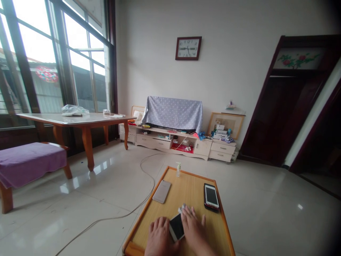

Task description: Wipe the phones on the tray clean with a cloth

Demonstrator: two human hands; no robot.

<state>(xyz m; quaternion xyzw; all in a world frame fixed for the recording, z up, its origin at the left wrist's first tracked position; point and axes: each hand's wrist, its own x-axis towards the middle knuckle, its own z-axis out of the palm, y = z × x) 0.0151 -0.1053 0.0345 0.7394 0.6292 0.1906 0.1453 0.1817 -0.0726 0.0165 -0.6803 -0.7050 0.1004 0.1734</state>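
On a small wooden table (186, 188), a white phone (176, 227) lies face up between my hands. My left hand (159, 236) lies on the table against the phone's left edge, fingers curled together over that edge. My right hand (193, 227) lies flat over the phone's right side, fingers stretched out, pressing a small white wad (182, 207) at the phone's top end. A pinkish phone (161, 191) lies face down at the table's left edge. A dark phone in a red case (211, 196) lies at the right edge. A small pump bottle (178, 169) stands at the far end.
A white cable (128, 213) snakes over the tiled floor left of the table. A long wooden table (77, 119) and a purple-covered bench (29, 161) stand at the left by the windows. A low TV cabinet (176, 140) with a cloth-draped screen lines the far wall; a dark door is right.
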